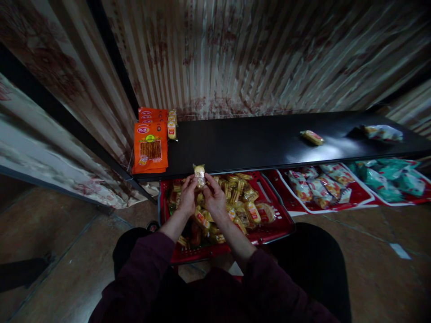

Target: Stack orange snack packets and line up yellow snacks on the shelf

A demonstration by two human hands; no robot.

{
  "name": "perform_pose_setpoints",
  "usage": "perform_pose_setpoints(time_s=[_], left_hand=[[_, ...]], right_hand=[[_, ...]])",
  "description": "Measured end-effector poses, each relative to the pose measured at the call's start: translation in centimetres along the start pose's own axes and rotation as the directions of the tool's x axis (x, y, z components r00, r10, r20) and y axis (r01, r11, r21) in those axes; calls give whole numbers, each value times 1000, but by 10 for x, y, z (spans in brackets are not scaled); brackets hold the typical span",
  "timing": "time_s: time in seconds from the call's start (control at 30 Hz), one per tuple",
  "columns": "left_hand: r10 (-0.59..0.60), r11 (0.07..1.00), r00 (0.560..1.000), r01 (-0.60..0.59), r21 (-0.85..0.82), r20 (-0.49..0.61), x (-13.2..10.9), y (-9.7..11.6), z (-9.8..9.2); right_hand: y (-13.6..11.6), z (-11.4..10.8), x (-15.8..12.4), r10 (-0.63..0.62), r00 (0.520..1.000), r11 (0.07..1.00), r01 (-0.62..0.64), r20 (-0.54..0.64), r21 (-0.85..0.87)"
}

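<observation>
Both of my hands are raised over a red basket (279,224) full of small yellow snack packets. My left hand (187,197) and my right hand (214,198) pinch one small clear-wrapped yellow snack packet (199,174) between their fingertips. The packet is held upright just below the front edge of a black shelf (256,143). My dark red sleeves reach down to the bottom of the view.
Orange snack bags (150,148) are stacked at the shelf's left end, with small yellow packets (172,128) behind them. One loose packet (312,137) and a crumpled bag (383,132) lie on the shelf's right. Red trays (360,197) of bagged snacks sit under the shelf. Patterned curtains hang behind.
</observation>
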State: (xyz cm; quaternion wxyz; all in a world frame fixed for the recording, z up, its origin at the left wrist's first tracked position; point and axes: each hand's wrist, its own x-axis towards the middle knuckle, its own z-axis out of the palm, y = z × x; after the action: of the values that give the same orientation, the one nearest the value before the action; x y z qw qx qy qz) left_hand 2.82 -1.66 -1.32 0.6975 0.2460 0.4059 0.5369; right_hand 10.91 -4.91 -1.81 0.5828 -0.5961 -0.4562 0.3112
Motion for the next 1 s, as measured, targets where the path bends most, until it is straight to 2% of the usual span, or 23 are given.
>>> perform_pose_setpoints(time_s=[0.23,0.37,0.57,0.77,1.0], left_hand=[[-102,976,995,100,-195,-4,5,0,-3],[-165,953,986,162,-256,10,6,1,-4],[-170,945,985,173,-277,33,7,1,-4],[-174,939,983,183,-291,58,5,4,-2],[-164,940,976,199,-277,143,0,13,1]], right_hand=[[-3,1,0,32,999,999,-32,0,17],[-5,2,0,-14,1000,999,14,-5,29],[-5,2,1,-41,999,999,41,-21,-25],[-8,0,2,-187,982,972,185,1,-146],[-13,0,2,-240,970,942,241,32,-235]])
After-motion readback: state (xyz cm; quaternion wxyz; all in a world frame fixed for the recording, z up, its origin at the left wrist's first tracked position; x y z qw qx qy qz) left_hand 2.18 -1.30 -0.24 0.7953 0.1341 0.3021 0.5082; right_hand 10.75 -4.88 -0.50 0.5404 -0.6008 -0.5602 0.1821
